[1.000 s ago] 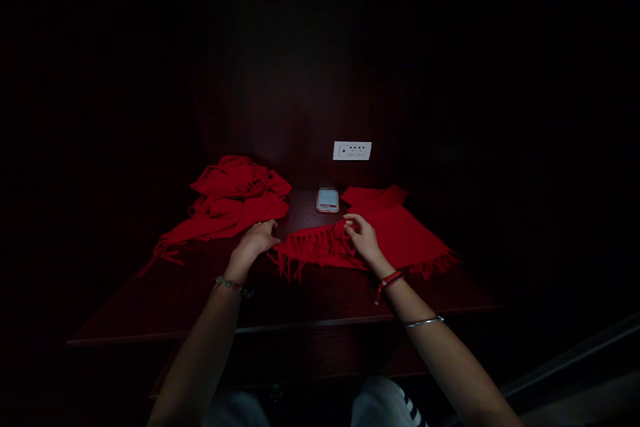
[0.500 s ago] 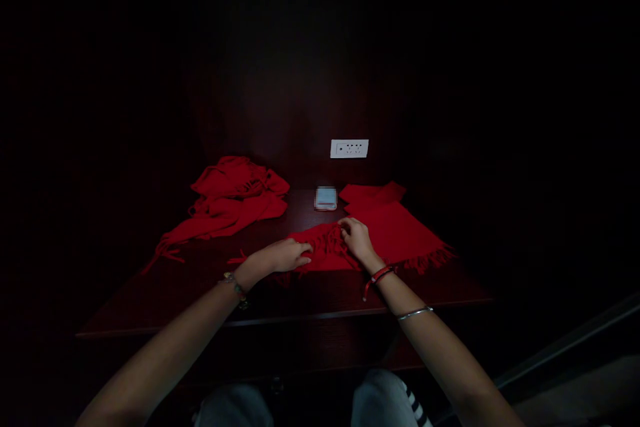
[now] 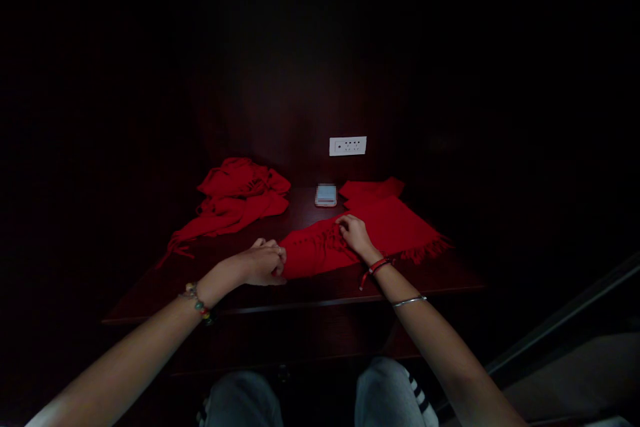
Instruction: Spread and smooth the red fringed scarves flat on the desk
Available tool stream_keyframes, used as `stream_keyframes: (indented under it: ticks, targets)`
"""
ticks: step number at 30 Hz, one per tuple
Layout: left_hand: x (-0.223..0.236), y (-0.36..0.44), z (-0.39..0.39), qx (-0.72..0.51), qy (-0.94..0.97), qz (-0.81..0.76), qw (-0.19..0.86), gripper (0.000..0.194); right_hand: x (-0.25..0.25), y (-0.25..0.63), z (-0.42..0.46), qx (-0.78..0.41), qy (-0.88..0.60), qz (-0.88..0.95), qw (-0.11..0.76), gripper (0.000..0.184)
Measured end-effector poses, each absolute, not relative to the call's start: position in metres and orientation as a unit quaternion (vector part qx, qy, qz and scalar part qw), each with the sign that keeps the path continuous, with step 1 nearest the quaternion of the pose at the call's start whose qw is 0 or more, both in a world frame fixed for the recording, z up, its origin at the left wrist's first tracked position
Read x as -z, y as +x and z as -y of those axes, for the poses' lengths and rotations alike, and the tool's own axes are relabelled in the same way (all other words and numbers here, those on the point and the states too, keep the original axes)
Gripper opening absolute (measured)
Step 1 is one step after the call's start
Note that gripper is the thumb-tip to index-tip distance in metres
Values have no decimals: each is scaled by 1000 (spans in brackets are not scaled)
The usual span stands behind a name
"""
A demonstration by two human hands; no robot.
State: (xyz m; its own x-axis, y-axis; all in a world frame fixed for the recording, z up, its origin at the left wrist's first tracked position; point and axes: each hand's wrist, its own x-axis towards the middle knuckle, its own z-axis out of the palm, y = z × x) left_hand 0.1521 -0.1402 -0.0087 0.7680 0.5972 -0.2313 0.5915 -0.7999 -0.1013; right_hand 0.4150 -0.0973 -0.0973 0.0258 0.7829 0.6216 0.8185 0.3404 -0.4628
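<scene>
In the head view, a fringed red scarf [image 3: 390, 223] is spread on the dark desk [image 3: 240, 293], right of a crumpled red cloth [image 3: 240, 203]. Its near end is gripped by the left hand [image 3: 265, 261] — fingers curled closed on the edge. Fringe is touched by the right hand [image 3: 354, 232] — whether it is pinched cannot be told. A phone [image 3: 326, 195] is seen behind.

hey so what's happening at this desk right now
Someone's left hand is at the near left end of a fringed red cloth, and their right hand is on its fringe. A crumpled red pile lies to the left. A phone-like object sits behind, below a white wall socket.
</scene>
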Motion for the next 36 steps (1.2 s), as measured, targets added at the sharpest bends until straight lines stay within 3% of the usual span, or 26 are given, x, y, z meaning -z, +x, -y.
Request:
stream_keyframes:
  ticks: [6,9,12,14,18,25,30,32,36]
  targets:
    - [-8,128,134,-199,-834,508,84,36,95,415,98,-34,-532,689,491,22]
    - [-11,134,127,-135,-839,518,101,36,93,411,98,-150,-513,644,547,18]
    - [3,152,119,-50,-875,479,54,38,88,402,101,-247,-480,604,586,16]
    - [16,162,111,-45,-874,483,18,51,83,396,104,-278,-462,585,606,17]
    - [36,158,97,-93,-833,544,-49,81,74,392,108,-291,-458,558,628,19]
    - [36,118,117,-94,-851,506,-100,91,90,406,100,-262,-495,545,624,17]
    - [31,122,127,-89,-870,474,-102,103,101,405,102,-191,-510,614,571,14]
    - [28,127,122,-77,-872,471,-105,98,99,401,108,-156,-500,663,535,15]
    - [29,140,106,-5,-884,452,-120,68,90,390,123,-118,-445,759,460,16]
